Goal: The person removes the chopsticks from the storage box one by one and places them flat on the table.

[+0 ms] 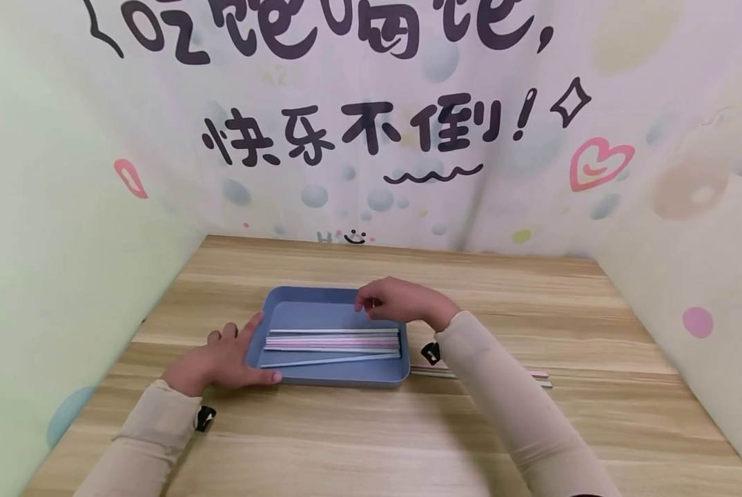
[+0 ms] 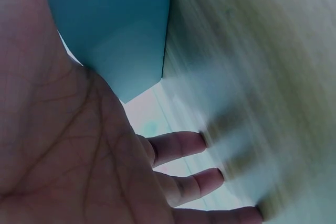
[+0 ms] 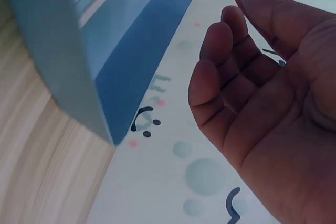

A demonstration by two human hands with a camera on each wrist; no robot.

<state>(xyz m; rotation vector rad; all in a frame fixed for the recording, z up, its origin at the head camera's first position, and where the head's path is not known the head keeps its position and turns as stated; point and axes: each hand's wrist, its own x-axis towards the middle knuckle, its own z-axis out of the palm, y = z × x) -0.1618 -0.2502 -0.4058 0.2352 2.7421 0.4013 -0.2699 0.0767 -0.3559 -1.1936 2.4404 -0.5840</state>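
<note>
A blue rectangular tray (image 1: 321,314) lies on the wooden table with a row of thin pink, white and pale blue sticks (image 1: 333,342) in it. One pale blue stick (image 1: 330,361) lies slightly askew in front of that row. My left hand (image 1: 224,359) rests at the tray's left front corner, thumb along the front rim and index finger by the left side. Its other fingers reach straight to the table in the left wrist view. Above the tray's back right part hovers my right hand (image 1: 402,300), fingers loosely bent and nothing between them (image 3: 262,98).
To the right of the tray, a few loose sticks (image 1: 541,375) lie on the table (image 1: 358,442), partly hidden by the right forearm. A printed wall covering (image 1: 346,200) stands at the table's back edge, and pale walls flank both sides.
</note>
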